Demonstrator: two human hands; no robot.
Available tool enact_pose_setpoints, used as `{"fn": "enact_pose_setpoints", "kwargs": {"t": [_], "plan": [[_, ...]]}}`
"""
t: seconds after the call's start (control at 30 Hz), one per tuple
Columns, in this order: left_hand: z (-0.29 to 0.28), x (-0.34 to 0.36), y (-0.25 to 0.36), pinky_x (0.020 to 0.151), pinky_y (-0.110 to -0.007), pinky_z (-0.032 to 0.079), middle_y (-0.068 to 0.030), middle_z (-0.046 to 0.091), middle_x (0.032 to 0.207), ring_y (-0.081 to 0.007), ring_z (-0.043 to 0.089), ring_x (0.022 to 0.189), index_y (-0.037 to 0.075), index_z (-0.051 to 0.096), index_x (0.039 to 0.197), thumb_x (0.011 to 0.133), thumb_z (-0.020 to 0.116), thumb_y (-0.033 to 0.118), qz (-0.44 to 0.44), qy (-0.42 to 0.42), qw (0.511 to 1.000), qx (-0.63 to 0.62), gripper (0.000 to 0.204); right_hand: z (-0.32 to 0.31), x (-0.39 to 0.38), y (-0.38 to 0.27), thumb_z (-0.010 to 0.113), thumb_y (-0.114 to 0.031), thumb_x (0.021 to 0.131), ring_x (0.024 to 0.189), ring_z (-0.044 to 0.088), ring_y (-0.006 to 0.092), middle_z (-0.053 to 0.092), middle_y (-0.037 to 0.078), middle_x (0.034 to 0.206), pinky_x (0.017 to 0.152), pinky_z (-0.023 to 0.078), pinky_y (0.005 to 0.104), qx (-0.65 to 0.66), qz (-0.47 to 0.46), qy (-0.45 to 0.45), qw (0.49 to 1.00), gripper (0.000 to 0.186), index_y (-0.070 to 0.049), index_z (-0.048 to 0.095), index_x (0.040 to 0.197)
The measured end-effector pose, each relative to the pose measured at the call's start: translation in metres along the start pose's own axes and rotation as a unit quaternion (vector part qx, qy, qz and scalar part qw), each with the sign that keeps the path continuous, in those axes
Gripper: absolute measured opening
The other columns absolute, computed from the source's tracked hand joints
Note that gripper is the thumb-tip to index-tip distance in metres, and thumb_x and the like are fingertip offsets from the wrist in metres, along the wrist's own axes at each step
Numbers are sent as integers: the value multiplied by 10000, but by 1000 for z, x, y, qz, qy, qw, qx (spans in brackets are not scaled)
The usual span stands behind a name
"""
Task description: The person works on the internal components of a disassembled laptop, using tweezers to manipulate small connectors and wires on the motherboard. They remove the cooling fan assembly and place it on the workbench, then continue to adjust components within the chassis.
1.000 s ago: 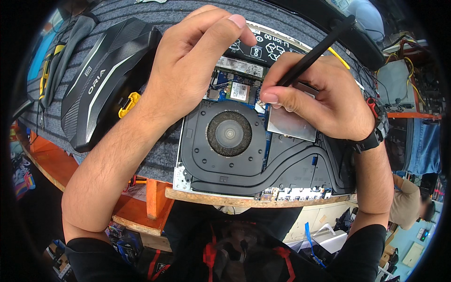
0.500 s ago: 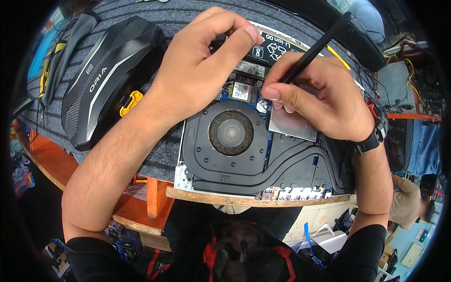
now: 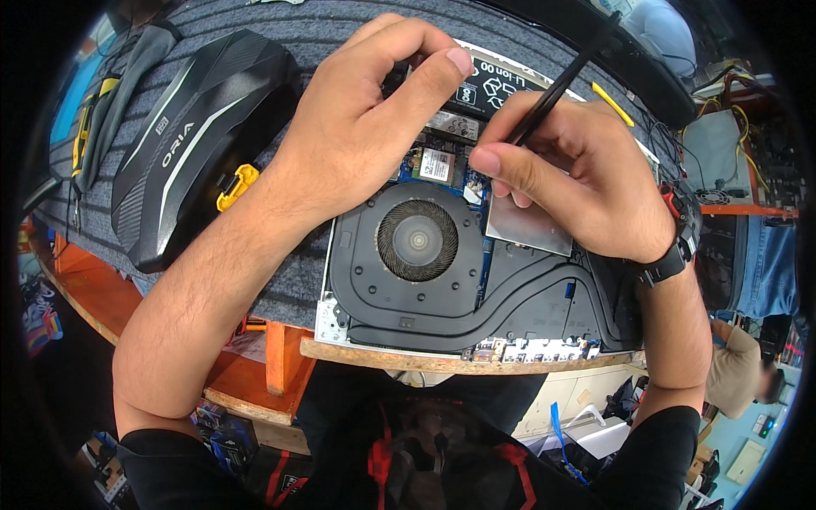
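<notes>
An opened laptop (image 3: pixel 408 319) lies at the table's front edge, its inside bare. It shows a round fan (image 3: pixel 417 240), a blue circuit board (image 3: pixel 411 166) and a black battery (image 3: pixel 497 89) along the far side. My right hand (image 3: pixel 578 178) pinches long black tweezers (image 3: pixel 565 81) over the board; their blunt end points up to the far right, and my fingers hide the tips. Over the laptop's far left corner, my left hand (image 3: pixel 374 110) has thumb and index finger brought together beside the battery. What they hold, if anything, is hidden.
A black angular case (image 3: pixel 204 140) lies to the left on the grey ribbed mat (image 3: pixel 340 25). Beside it are a small yellow part (image 3: pixel 237 187) and a yellow-and-black tool (image 3: pixel 89 127). A yellow stick (image 3: pixel 612 104) lies beyond my right hand. Another person (image 3: pixel 735 361) is at the far right.
The tweezers have tilted slightly to the left at their upper end, and my right fingers have shifted a little. My left hand stays almost where it was.
</notes>
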State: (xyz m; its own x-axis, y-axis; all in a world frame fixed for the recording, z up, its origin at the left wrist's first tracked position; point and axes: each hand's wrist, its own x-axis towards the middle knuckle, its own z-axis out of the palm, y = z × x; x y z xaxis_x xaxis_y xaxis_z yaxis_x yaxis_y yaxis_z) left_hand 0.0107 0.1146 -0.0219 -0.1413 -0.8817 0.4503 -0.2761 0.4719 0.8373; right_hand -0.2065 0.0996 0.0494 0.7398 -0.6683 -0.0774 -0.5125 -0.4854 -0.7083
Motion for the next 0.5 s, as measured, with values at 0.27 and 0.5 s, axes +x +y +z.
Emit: {"fn": "enact_pose_setpoints", "kwargs": {"t": [0.27, 0.5], "plan": [[-1, -1, -1, 957, -279, 442, -22, 644, 1051, -109, 593, 1046, 33, 677, 1075, 1067, 538, 279, -1, -6, 1000, 7, 283, -5, 0, 3, 665, -176, 1003, 710, 610, 53, 664, 12, 810, 645, 492, 205, 25, -1, -28, 999, 179, 0, 693, 993], [-1, -1, -1, 956, -273, 435, -17, 644, 1050, -105, 587, 1044, 42, 684, 1082, 1073, 524, 286, -3, -6, 1000, 1, 292, -6, 2, 5, 676, -187, 999, 710, 602, 53, 661, 10, 818, 644, 492, 210, 46, -21, -34, 998, 181, -7, 692, 1008]]}}
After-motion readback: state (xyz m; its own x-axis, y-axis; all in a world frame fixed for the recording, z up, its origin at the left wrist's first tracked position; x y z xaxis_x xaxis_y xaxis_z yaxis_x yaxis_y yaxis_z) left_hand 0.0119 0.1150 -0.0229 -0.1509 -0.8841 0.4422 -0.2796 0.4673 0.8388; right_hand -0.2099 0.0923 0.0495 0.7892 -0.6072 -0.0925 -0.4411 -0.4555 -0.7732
